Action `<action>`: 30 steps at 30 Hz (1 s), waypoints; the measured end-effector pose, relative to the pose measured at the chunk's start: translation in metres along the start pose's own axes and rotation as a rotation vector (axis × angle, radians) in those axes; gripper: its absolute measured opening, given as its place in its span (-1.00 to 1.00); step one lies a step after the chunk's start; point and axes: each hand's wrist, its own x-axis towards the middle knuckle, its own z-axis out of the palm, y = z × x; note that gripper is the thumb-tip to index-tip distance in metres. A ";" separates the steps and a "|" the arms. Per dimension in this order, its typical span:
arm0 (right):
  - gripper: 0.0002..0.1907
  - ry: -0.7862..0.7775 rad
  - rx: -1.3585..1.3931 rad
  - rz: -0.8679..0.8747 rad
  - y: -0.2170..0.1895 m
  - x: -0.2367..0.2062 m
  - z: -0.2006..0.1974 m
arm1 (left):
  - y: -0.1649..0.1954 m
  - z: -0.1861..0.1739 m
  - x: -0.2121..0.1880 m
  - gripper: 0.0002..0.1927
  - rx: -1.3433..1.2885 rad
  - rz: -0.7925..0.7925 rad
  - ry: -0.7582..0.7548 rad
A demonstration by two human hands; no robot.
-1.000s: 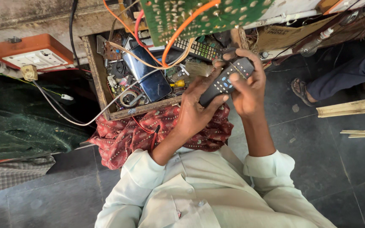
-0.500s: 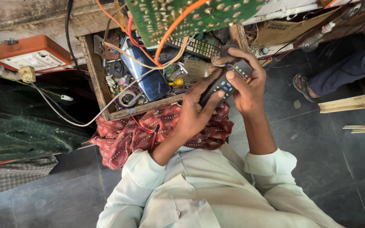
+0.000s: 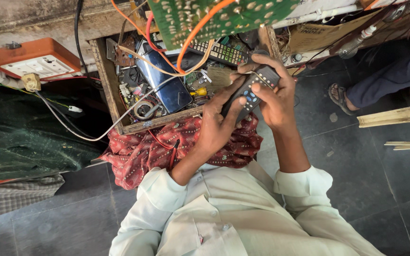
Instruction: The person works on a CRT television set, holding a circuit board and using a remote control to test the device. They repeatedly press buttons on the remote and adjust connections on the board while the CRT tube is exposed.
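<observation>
Nearest me, my left hand (image 3: 217, 125) and right hand (image 3: 276, 97) both grip the black remote (image 3: 250, 90), thumbs on its buttons; its casing looks closed, so I judge opening it is not begun. Beyond lie the wooden parts tray (image 3: 119, 109) and the green circuit board (image 3: 214, 16)

A flat dark device with a glossy blue-black screen (image 3: 169, 83) lies slanted inside the wooden tray, under orange and white wires. At the upper right, a brown cardboard box with dark print (image 3: 326, 35) lies on its side, behind a white tube. At the left, a white rectangular label plate (image 3: 36, 66) sits on top of an orange box, beside a black cable.
</observation>
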 end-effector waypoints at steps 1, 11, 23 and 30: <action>-0.44 -0.022 0.083 0.021 -0.001 0.000 -0.001 | -0.001 0.000 0.001 -0.58 -0.020 -0.030 0.009; -0.52 0.020 0.005 0.019 0.009 0.001 -0.003 | -0.014 -0.003 0.002 -0.66 0.184 0.275 0.037; -0.42 -0.013 0.148 0.097 0.001 0.000 -0.006 | 0.000 -0.006 0.003 -0.49 -0.002 0.039 -0.083; -0.36 -0.104 0.212 0.117 -0.002 -0.002 -0.017 | -0.008 -0.010 0.000 -0.39 -0.187 -0.021 -0.183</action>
